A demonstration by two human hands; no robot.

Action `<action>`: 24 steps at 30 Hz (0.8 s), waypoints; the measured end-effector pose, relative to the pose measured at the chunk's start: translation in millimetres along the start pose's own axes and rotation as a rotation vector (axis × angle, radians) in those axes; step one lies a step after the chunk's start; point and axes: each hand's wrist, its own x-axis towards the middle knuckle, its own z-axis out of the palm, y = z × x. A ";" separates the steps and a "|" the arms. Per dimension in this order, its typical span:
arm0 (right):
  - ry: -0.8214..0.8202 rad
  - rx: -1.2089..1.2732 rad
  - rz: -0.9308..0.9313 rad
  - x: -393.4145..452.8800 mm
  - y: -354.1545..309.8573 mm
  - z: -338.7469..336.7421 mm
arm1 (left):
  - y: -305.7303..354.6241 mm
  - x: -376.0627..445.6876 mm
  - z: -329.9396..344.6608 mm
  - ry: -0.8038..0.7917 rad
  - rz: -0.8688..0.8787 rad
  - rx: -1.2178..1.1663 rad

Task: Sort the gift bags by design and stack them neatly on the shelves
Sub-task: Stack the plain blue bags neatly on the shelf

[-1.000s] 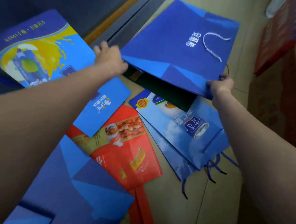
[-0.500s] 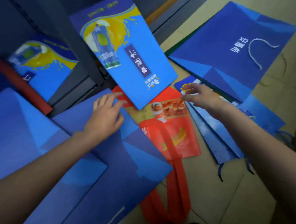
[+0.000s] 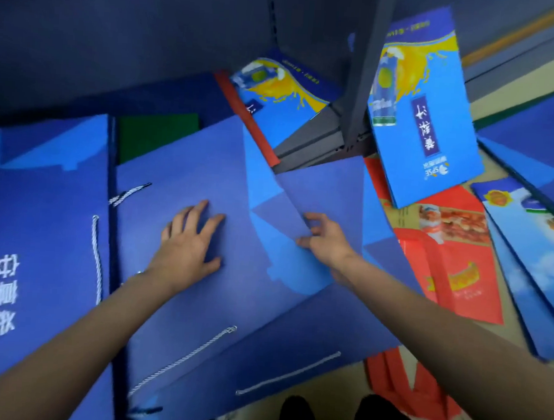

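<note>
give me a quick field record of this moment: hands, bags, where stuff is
left hand: flat on a plain blue bag
right hand: pinching the edge of a second blue bag overlapping the first
juice-print bag: leaning against the shelf upright
red bag: flat on the floor, right side
blue bag with white lettering: far left, lying flat

A large blue gift bag is pressed flat by the left hand, fingers spread. The edge of a second blue bag, lying partly over the first, is pinched by the right hand. A red bag and a juice-print bag are seen to the right, the latter propped against a grey shelf post.
</note>
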 end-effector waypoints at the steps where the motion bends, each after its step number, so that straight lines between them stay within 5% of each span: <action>1: 0.038 0.034 -0.014 -1.9 -4.4 -5.9 | -1.1 0.0 -2.5 0.025 -0.008 -0.030; 11: 0.429 -0.059 -0.071 -42.2 -12.5 -155.8 | 0.4 34.0 -4.0 0.082 -0.115 -0.044; 18: 0.203 -0.246 0.079 -49.1 -0.1 -160.8 | 7.5 75.3 -31.0 0.197 -0.346 -0.276; 24: 0.262 -0.402 -0.196 -32.5 -27.3 -125.2 | -17.1 48.0 -41.4 0.444 -0.498 -0.467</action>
